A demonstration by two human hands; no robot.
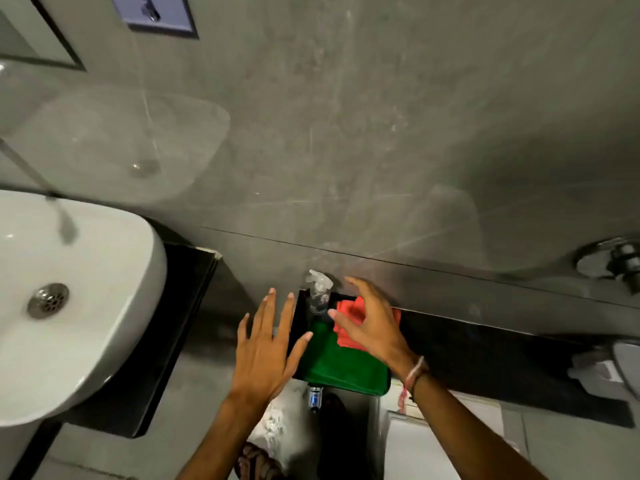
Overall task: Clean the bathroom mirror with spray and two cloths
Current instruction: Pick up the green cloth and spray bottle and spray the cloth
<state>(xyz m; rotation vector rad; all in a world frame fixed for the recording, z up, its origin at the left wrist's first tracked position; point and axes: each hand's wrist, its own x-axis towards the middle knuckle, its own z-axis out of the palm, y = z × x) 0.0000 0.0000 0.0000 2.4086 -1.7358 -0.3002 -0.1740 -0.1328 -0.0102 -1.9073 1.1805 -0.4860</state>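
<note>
Both hands, the left hand (pixel 265 344) and right hand (pixel 369 320), hover spread open and empty over a folded green cloth (pixel 343 362), a red cloth (pixel 349 311) and a small clear plastic spray bottle (pixel 319 292) on the dark tabletop (pixel 485 344), where a hasty reach could likely topple the upright bottle.
</note>
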